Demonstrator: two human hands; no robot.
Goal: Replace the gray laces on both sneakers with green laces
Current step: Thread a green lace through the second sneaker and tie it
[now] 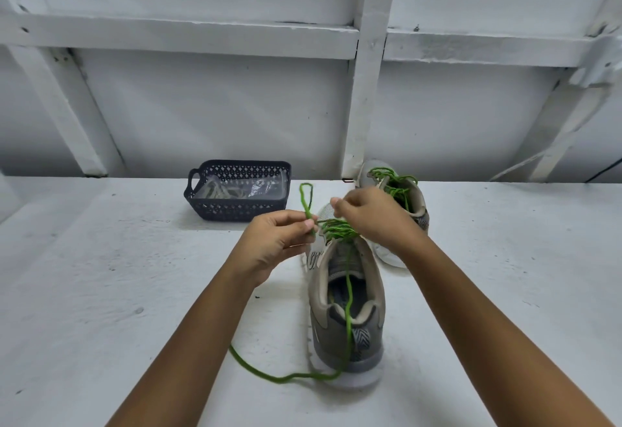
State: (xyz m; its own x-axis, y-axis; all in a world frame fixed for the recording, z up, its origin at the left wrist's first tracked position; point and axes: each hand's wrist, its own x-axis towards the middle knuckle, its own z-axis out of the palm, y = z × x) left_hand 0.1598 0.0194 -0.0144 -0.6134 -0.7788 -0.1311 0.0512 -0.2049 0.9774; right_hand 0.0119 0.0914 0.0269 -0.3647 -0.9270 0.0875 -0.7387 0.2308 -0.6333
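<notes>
- Tying off the green lace on the near sneaker, which sits heel toward me in the middle of the desk. The eyelets look threaded, so I reckon this is the bow step.
- My left hand is at about 9 o'clock of the shoe's tongue, wrist low. Its thumb and fingers pinch the base of a loop that stands up toward 12.
- My right hand comes in from 3 o'clock and arches over the top eyelets with its fingers curled. Can't honestly tell whether they've got lace in them, because the hand covers that spot.
- The lace's free end runs back through the shoe's opening, over the heel and off across the desk toward 7 o'clock. That's a lot of slack.
- To do this bit well, pinch the loop right at its base so it doesn't shrink. Bring the long end round it close to the eyelets, then pull both sides evenly.
- I'd watch that the tail doesn't snag on the heel collar on its way through.
- The far sneaker, at 1 o'clock, already wears green.
- The gray laces lie in the dark basket at 11 o'clock.
</notes>
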